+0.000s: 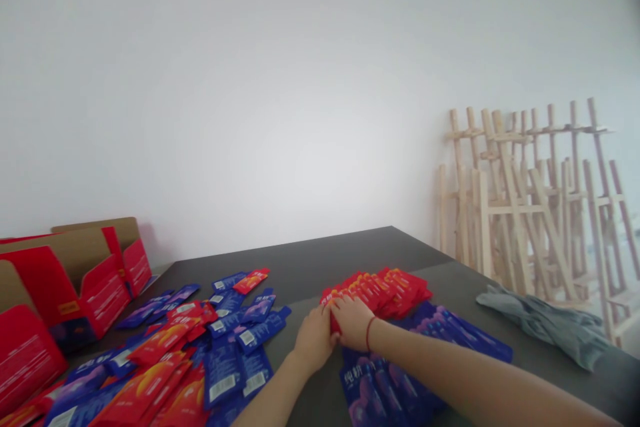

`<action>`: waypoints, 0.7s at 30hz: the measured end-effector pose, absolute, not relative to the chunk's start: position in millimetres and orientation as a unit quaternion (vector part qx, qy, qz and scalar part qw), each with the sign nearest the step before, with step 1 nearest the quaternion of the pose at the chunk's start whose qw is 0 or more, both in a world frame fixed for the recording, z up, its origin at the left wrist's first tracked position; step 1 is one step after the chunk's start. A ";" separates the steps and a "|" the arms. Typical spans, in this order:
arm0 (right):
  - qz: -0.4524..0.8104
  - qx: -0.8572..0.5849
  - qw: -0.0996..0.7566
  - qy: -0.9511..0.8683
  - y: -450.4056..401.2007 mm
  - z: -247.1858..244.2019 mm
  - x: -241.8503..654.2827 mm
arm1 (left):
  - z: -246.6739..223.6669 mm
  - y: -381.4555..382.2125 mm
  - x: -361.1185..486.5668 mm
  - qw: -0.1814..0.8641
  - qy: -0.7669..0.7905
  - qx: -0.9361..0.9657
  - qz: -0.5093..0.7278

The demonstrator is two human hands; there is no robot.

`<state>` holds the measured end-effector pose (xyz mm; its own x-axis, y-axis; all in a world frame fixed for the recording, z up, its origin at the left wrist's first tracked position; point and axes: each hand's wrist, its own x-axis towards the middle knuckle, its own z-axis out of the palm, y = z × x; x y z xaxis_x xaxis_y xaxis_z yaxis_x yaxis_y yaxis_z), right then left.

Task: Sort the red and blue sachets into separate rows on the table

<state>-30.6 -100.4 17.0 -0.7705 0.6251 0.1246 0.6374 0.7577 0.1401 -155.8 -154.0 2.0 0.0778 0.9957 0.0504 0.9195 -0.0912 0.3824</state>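
Note:
My left hand (314, 339) and my right hand (354, 322) meet at the left end of an overlapping row of red pouches (395, 290). Both hands are closed, with fingers bent around a red pouch (334, 325) that shows between them. The fingers hide most of this pouch. A red band circles my right wrist. Close below my right forearm lies a fanned set of blue pouches (385, 383), and more blue pouches (450, 330) extend beyond the arm to the right.
Red and blue pouches (220, 373) lie in a loose pile on the left of the dark table (300, 253). Open red cardboard boxes (103, 293) stand at the far left. A grey cloth-like item (545, 323) lies at the right edge. Wooden easels (520, 207) lean against the wall.

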 end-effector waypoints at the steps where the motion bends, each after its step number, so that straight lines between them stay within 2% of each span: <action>1: -0.082 -0.333 0.036 -0.939 -97.2 17.3 -28.1 | 0.2 -151.7 -154.5 0.111 0.672 0.717 0.149; 6: -0.068 -0.336 0.045 -0.938 -85.9 15.6 -24.8 | -0.6 -144.8 -147.8 0.062 0.696 0.703 0.131; 10: -0.064 -0.339 0.043 -0.938 -87.3 12.0 -26.0 | 8.1 -150.4 -159.7 0.071 0.686 0.715 0.110; 21: -0.090 -0.355 0.037 -0.930 -95.7 7.4 -33.3 | 45.9 -225.2 -273.5 0.088 0.707 0.695 0.094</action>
